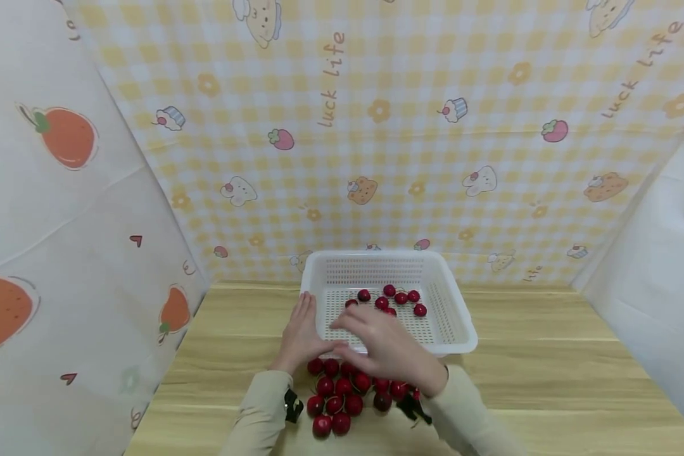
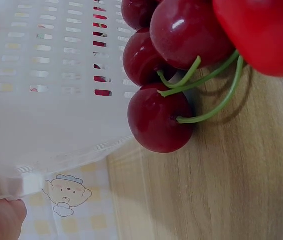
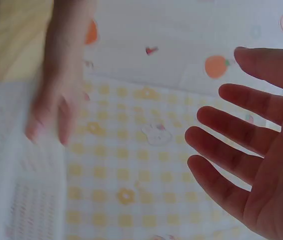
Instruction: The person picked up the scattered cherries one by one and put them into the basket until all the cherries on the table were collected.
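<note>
A white slotted plastic basket [image 1: 463, 339] stands on the table with several red cherries [image 1: 401, 297] in it. My left hand [image 1: 301, 339] rests on its near left corner, fingers straight along the left rim and thumb along the front. Over the basket's front edge hovers my right hand [image 1: 384, 342], its fingers spread apart. The right wrist view shows that palm [image 3: 276, 175] bare, with nothing held. Between my forearms lies a pile of dark red cherries [image 1: 334, 404], some with green stems [image 2: 216, 107], right by the basket's front wall; the right hand hides part of the pile.
The wood-grain table [image 1: 536, 354] extends to both sides of the basket. Behind it hangs a yellow checked cloth [image 1: 399, 209], and a white printed cloth [image 1: 91, 215] covers the left side. Black wrist straps [image 1: 292, 405] sit near my cuffs.
</note>
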A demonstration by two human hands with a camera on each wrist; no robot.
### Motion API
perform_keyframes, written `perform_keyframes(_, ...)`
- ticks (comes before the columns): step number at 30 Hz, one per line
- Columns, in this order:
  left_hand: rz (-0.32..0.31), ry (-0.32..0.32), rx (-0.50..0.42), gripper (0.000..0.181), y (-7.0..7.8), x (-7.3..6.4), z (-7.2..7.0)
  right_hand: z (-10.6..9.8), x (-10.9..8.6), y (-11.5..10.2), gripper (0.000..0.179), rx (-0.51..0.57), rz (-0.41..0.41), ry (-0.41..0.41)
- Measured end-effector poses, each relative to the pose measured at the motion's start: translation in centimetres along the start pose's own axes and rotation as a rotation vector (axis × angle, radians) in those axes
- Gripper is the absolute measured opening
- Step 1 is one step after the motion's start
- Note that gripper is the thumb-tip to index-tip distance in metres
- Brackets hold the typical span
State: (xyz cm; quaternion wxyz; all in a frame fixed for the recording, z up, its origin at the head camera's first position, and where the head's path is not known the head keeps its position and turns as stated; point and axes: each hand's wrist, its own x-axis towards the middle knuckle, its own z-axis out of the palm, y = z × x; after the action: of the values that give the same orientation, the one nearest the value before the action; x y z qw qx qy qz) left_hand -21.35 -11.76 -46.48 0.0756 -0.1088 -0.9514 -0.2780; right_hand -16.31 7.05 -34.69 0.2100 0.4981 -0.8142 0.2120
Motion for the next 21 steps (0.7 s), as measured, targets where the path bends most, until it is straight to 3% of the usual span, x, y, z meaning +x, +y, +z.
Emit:
perform_keyframes(4, -0.005, -0.002, -0.005, 0.120, -0.1, -0.1, -0.1, 2.0, -2.2, -1.9, 0.024, 0.086, 0.009, -0.063)
perform_keyframes(13, -0.022, 0.005, -0.039, 0.123, 0.2, -0.1, -0.2, 8.0, -7.3, -2.7, 0.031, 0.134, 0.179, -0.332)
perform_keyframes(16, -0.025, 0.004, -0.044, 0.122, 0.3, -0.1, -0.2, 9.4, -8.4, -2.3, 0.037, 0.096, 0.215, -0.356)
perform_keyframes(21, -0.026, -0.003, -0.034, 0.123, 0.4, -0.1, -0.2, 10.8, -9.4, -1.9, 0.042, 0.120, 0.260, -0.382)
